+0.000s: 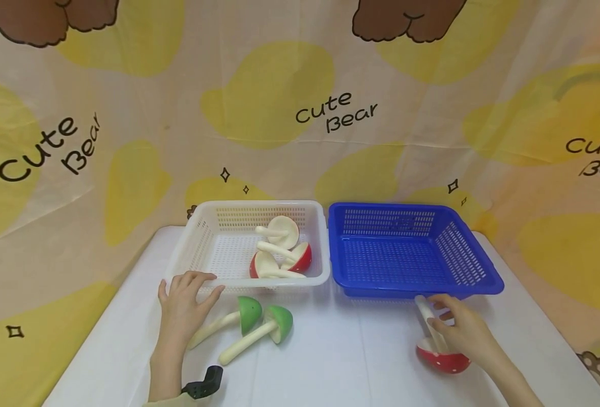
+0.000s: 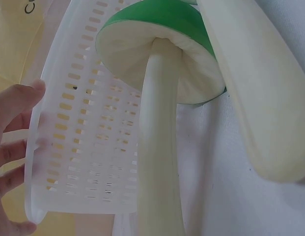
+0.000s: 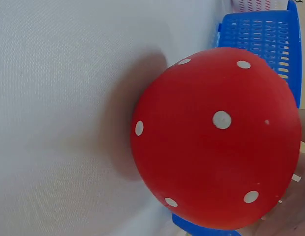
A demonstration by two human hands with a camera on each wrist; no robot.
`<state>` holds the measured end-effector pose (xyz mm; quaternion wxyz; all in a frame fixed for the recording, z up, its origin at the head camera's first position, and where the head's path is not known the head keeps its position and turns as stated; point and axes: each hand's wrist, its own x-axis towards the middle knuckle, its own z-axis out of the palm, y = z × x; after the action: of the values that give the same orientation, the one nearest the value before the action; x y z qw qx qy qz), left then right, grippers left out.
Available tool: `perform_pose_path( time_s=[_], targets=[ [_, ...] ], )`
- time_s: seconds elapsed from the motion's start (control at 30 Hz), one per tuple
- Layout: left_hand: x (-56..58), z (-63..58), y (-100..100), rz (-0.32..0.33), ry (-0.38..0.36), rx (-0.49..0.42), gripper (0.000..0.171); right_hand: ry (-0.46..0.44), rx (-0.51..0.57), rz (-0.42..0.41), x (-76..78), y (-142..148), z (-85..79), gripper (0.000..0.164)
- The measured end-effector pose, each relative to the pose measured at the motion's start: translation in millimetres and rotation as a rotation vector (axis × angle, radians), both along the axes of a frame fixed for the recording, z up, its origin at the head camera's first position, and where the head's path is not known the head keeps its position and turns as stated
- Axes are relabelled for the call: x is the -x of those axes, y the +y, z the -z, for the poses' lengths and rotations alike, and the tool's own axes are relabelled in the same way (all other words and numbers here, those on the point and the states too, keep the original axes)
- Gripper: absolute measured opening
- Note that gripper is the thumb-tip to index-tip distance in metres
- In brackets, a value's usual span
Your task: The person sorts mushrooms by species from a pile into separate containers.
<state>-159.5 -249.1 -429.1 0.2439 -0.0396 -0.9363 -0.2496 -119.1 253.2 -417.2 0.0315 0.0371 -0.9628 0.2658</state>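
My left hand [image 1: 184, 305] grips the front left rim of a white plastic basket [image 1: 320, 277], fingers over the edge. Inside that basket lie 3 red-capped toy mushrooms [image 1: 303, 259] with pale stems. Two green-capped toy mushrooms [image 1: 281, 323] rest on the table just right of my left wrist; one green cap [image 2: 157, 12] looms large in the left wrist view. At the right, my right hand [image 1: 462, 328] pinches the stem of a red toy mushroom with white dots [image 1: 444, 362], cap downward, in front of the blue basket. Its cap [image 3: 216, 137] hides most of that hand in the right wrist view.
A blue plastic basket [image 1: 417, 291] stands right beside the white one, with nothing inside it. Both are on a white-covered table [image 1: 330, 362]. A patterned cloth [image 1: 259, 102] hangs behind them. A black strap mount [image 1: 205, 384] sits on the left wrist.
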Motion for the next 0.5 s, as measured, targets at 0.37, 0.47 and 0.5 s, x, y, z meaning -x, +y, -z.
perform_pose_path(
  time_s=[0.37,0.47,0.5],
  targets=[
    [-0.6,0.3,0.8,0.007,0.033,-0.006,0.028,-0.112,-0.038,-0.035,9.0,3.1,10.0,0.052],
    [-0.3,0.5,0.9,0.006,0.031,-0.008,0.028,-0.140,-0.047,-0.029,9.7,2.6,10.4,0.054],
    [-0.3,0.5,0.9,0.006,0.030,-0.009,0.028,-0.144,-0.049,-0.028,9.7,2.5,10.5,0.055]
  ],
)
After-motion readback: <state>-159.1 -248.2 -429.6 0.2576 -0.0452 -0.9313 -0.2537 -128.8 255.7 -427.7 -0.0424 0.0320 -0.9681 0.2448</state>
